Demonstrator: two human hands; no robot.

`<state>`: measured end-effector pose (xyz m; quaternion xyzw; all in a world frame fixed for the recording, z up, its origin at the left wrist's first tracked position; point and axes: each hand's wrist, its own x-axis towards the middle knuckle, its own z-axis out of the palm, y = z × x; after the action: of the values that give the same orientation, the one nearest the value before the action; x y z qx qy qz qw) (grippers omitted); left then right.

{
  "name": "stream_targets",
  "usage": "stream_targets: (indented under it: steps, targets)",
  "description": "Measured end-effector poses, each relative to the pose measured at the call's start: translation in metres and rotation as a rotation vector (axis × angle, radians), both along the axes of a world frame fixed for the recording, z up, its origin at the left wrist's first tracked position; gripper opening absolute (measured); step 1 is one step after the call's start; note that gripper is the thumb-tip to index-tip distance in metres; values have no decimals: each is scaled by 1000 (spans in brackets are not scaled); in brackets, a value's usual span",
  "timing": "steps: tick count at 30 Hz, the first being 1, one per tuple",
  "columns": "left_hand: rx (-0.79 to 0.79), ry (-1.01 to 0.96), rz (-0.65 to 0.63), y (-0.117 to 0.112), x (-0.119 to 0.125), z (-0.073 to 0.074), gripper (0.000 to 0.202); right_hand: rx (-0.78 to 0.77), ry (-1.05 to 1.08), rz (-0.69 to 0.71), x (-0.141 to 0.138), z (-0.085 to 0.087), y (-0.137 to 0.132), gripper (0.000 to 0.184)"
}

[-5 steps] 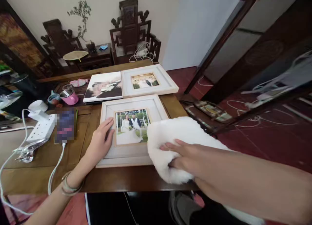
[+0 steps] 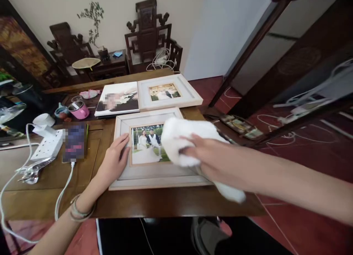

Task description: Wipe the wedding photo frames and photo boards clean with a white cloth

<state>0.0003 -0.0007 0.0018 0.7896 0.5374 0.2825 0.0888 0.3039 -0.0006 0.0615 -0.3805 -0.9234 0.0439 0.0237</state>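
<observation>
A framed photo [image 2: 146,144] with a wide pale border lies flat near the front edge of the wooden table. My left hand [image 2: 117,157] rests on the left side of its frame, fingers stretched out. Bunched in my right hand [image 2: 194,152] is a fluffy white cloth [image 2: 190,128], which covers the right part of the frame. A loose end of the cloth hangs down toward the table edge. The frame's right side is mostly hidden behind the cloth and hand.
Behind lie a second framed photo [image 2: 169,93] and a photo panel [image 2: 118,96]. To the left are a pink mug [image 2: 79,109], a phone [image 2: 74,142] on a cable, a white power strip [image 2: 48,144] and crumpled clear plastic [image 2: 33,172]. Carved chairs [image 2: 147,34] stand behind the table [image 2: 165,203].
My right hand and the cloth have moved away from me, up along the frame's right side, uncovering its lower edge. My left hand stays in place.
</observation>
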Motion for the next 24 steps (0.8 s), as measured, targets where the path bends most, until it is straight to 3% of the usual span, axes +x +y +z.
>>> stream_targets:
  steps: [4, 7, 11, 18, 21, 24]
  targets:
    - [-10, 10, 2, -1, 0, 1, 41, 147, -134, 29, -19, -3, 63, 49]
    - [-5, -2, 6, -1, 1, 2, 40, 197, -243, 100, -30, -12, 85, 48]
    - [-17, 2, 13, -2, 1, 3, 40, 196, -283, 121, -36, -13, 57, 40]
    - [-74, 26, 15, -3, 1, 4, 44, -173, -160, 219, -22, -7, -37, 36]
    - [-102, 41, 22, -2, 1, 4, 46, -227, -90, 234, -20, -4, -43, 30]
    - [-117, 46, 21, -1, 0, 4, 47, -169, -103, 178, -28, 2, -24, 41]
